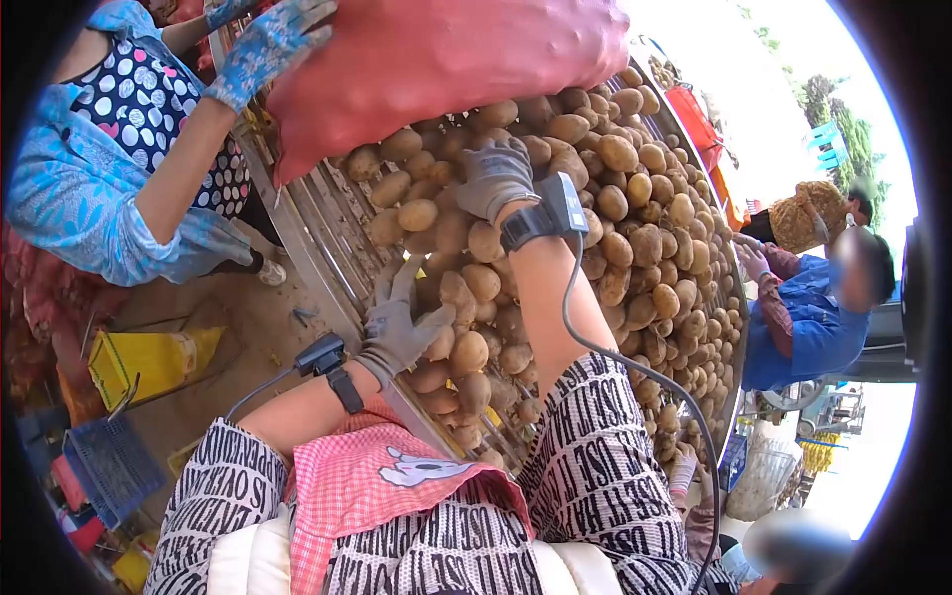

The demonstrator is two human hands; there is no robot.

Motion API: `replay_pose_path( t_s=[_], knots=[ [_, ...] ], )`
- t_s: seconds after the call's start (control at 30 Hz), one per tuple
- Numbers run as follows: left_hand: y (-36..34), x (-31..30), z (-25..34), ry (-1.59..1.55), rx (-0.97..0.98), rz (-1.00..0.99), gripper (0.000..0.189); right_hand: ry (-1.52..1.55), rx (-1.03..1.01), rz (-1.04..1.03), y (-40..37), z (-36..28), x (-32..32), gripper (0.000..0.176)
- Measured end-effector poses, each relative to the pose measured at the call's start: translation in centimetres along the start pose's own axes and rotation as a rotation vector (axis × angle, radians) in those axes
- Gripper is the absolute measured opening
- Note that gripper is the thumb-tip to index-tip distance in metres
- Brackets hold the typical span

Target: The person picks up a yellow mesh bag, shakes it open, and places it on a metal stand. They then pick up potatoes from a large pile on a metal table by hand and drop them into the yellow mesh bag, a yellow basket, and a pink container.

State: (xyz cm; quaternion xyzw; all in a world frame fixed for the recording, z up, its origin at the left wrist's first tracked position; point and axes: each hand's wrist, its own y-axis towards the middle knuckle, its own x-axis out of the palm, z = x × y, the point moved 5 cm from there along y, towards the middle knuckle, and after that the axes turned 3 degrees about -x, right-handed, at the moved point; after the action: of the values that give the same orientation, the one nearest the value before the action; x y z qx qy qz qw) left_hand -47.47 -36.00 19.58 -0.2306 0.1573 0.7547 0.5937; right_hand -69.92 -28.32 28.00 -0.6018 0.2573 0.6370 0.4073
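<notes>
Many brown potatoes (617,203) are piled on a slatted metal table or conveyor in front of me. My left hand (399,322), in a grey glove, is spread at the near left edge of the pile. Its thumb rests by a potato (442,343), and the other fingers lie over the bare slats (332,223). Farther off, my right hand (496,180), also gloved in grey, lies palm down on the potatoes with its fingers reaching forward. A large red mesh sack (446,74) lies just beyond it. What is under my right palm is hidden.
At the left, a person in a blue patterned jacket has a gloved hand (263,59) by the sack. Another person in blue (818,327) stands across the pile. A yellow bag (149,367) and blue crate (114,461) sit on the floor at the left. A black cable (645,372) runs from my right wrist.
</notes>
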Motion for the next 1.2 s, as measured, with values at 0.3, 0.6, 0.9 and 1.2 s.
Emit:
replay_pose_path(
  t_s=[0.3,0.6,0.9,1.2],
  knots=[
    [-1.4,1.7,-0.4,-0.052,0.014,0.023,0.092,0.074,-0.205,-0.298,-3.8,-1.6,1.0,0.056],
    [-7.4,7.6,5.8,0.077,0.175,-0.314,0.094,0.089,-0.135,-0.381,-14.5,-1.1,2.7,0.056],
    [-12.9,17.2,11.5,-0.235,0.250,-0.644,0.094,0.182,0.168,-0.098,-32.6,8.3,7.9,0.055],
    [-18.4,28.4,17.1,0.342,0.748,-0.855,0.089,-0.039,0.676,0.126,-52.9,15.6,17.8,0.057]
  ],
)
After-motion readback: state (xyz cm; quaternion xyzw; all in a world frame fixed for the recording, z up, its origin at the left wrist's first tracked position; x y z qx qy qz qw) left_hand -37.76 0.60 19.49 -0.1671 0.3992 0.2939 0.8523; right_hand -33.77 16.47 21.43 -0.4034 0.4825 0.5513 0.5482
